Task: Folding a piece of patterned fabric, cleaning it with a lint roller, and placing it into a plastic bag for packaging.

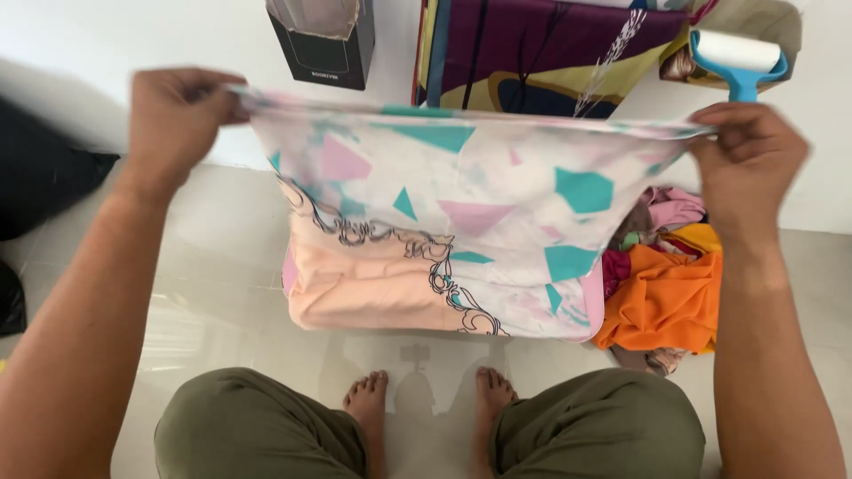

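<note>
Floor: I see pale glossy tiles (222, 293) catching soft reflections.
Wall: plain white wall (177, 35) ahead of me.
Light: bright, even daylight.

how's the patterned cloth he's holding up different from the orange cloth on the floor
The patterned cloth is stretched flat between the left hand and right hand; the orange cloth lies crumpled in a pile. The patterned cloth is pale with teal and pink shapes; the orange cloth is plain. Both are fabric.

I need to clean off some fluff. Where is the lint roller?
In the head view the lint roller sits top right, just above the right hand, beside the folded purple bedding.
</note>
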